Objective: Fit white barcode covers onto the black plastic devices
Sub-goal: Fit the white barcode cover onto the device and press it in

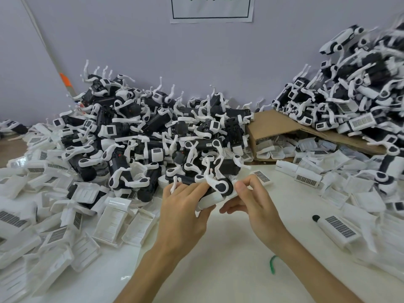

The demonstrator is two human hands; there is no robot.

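Pale grey wall (196, 62) behind; white counter (229, 248) below, bare only close under the hands. Beyond the hands, a large heap of black devices (153, 132) with white arms. Farther to the right, a second heap (349, 95) beside a tipped cardboard box (273, 125). Left of the left hand, loose white covers (113, 224) in a drift, some barcode side up; one more cover (338, 228) right of the right hand.

Left hand (181, 211) curled over a black device (223, 186) and the white cover (209, 201) beneath it, gripping both just above the counter. Right hand (255, 200) pinching the right end of the same pair between thumb and fingertips (seam itself hidden by fingers).

Step in hand, judged: mating cover to device, not yet shown seated. Next move, judged: squaring the cover's edges to the body, then pressing evenly from both hands until flush. After that, probably setting the finished piece aside and taking a fresh cover from the left drift.
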